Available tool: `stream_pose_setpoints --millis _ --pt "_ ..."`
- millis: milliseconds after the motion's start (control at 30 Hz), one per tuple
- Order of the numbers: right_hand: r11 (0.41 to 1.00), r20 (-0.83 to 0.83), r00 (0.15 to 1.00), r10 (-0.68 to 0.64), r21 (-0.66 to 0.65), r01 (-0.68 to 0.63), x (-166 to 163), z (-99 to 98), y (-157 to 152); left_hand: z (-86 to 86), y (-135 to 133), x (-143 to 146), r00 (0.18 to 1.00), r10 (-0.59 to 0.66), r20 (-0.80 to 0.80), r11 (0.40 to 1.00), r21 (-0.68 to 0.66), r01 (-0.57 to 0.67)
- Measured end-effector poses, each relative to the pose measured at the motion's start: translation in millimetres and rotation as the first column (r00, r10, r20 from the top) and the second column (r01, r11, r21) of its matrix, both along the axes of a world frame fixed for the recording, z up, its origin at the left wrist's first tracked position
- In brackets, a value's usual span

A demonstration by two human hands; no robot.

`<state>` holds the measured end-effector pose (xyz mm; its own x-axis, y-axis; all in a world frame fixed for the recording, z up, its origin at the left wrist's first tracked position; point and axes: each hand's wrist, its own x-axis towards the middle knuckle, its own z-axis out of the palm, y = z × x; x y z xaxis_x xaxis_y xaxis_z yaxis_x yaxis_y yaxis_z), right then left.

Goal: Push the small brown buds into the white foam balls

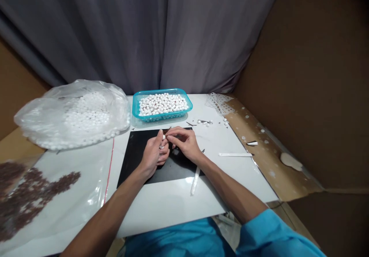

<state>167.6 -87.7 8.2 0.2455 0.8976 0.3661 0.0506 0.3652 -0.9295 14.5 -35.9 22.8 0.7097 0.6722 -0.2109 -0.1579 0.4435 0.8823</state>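
My left hand [154, 154] and my right hand [184, 141] meet over a black mat [135, 153] in the middle of the white table. The left hand's fingers are curled and pinch a small white bead [163, 137] at their tips. The right hand's fingers are pressed together against that same bead; whether they hold anything of their own is too small to tell. Behind the hands stands a turquoise tray [135, 113] full of white beads.
A clear plastic bag of white beads [77, 115] lies at the back left. A zip bag of small brown pieces [25, 195] lies at the left front. White sticks [235, 154] [195, 180], a metal cone [252, 143], loose beads and a lace piece [217, 102] lie at the right.
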Motion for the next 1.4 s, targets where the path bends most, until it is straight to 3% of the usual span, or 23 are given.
stream_pose_setpoints --millis 200,433,700,1000,1400 --pt "0.999 -0.047 0.998 0.049 -0.009 -0.049 3.2 2.0 0.1 -1.5 0.3 -0.7 0.999 -0.028 -0.026 0.999 -0.028 0.027" --pt "0.984 -0.116 0.981 0.158 -0.07 -0.166 6.9 2.6 0.1 -11.7 7.4 -2.2 0.992 -0.049 -0.112 0.996 0.069 0.057" --pt "0.964 -0.171 0.966 0.192 -0.152 -0.218 13.2 -2.0 0.8 -16.6 12.4 -4.3 0.984 -0.087 -0.156 0.991 0.084 0.101" --pt "0.977 -0.051 0.99 0.133 -0.162 -0.139 8.5 -3.9 1.8 -26.2 13.7 -3.2 0.967 -0.063 -0.248 0.982 0.16 0.104" --pt "0.979 0.207 0.976 -0.067 -0.177 0.105 -9.7 -4.8 -3.2 -29.4 5.2 -1.7 0.966 0.091 -0.243 0.954 0.3 -0.015"
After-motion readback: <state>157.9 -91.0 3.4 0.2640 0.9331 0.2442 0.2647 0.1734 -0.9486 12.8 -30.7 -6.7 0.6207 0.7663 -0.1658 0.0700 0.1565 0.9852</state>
